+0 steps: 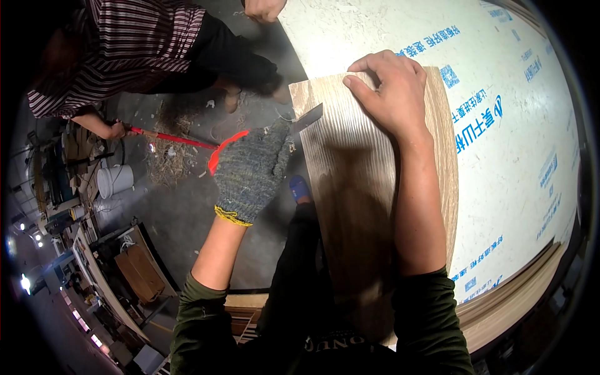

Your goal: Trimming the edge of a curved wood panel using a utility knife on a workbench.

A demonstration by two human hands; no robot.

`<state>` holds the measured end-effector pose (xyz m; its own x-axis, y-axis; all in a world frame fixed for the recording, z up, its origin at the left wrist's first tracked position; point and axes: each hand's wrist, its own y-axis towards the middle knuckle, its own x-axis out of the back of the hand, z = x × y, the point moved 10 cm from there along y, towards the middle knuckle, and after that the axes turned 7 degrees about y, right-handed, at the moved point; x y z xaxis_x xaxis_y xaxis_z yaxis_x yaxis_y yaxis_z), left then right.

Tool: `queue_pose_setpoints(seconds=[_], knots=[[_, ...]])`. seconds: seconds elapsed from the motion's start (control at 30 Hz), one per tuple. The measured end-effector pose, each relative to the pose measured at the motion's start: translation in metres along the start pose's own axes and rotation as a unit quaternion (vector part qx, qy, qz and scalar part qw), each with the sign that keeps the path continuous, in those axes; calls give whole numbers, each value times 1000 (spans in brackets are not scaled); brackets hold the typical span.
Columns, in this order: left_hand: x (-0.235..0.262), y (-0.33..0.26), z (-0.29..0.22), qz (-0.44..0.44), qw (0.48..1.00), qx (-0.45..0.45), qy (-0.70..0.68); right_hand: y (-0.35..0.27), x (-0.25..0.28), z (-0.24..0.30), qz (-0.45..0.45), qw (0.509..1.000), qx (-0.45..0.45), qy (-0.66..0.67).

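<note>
A ribbed wood-grain board lies lengthwise in front of me, its far end overlapping a large white sheet. My left hand, in a grey knitted glove with a yellow cuff, is closed on a knife whose handle is hidden in the fist. Its dark, angled blade crosses the board's left edge near the far corner. My bare right hand grips the board's far end, with the thumb on the ribbed face and the fingers bent at the edge. Under that forearm, another wood-grain piece shows along the right side.
The white sheet with blue print covers the right side. At the upper left, a person in a striped shirt holds a red pole by a pile of shavings. A white bucket and cardboard stand left.
</note>
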<state>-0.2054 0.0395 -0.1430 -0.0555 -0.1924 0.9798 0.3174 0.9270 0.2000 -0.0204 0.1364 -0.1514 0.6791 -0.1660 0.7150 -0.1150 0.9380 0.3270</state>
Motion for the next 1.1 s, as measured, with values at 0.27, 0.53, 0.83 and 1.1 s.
queue_pose_setpoints(seconds=[0.27, 0.53, 0.83, 1.1], knots=[[2, 1, 1, -31, 1000, -3, 3, 0, -1, 1, 0, 1000, 1, 3], [-7, 15, 9, -5, 1000, -3, 17, 0, 2, 1, -18, 1000, 17, 3], [-9, 29, 20, 1, 1000, -7, -7, 0, 2, 3, -15, 1000, 13, -1], [-15, 32, 21, 3, 1000, 2, 29, -3, -3, -1, -14, 1000, 16, 4]])
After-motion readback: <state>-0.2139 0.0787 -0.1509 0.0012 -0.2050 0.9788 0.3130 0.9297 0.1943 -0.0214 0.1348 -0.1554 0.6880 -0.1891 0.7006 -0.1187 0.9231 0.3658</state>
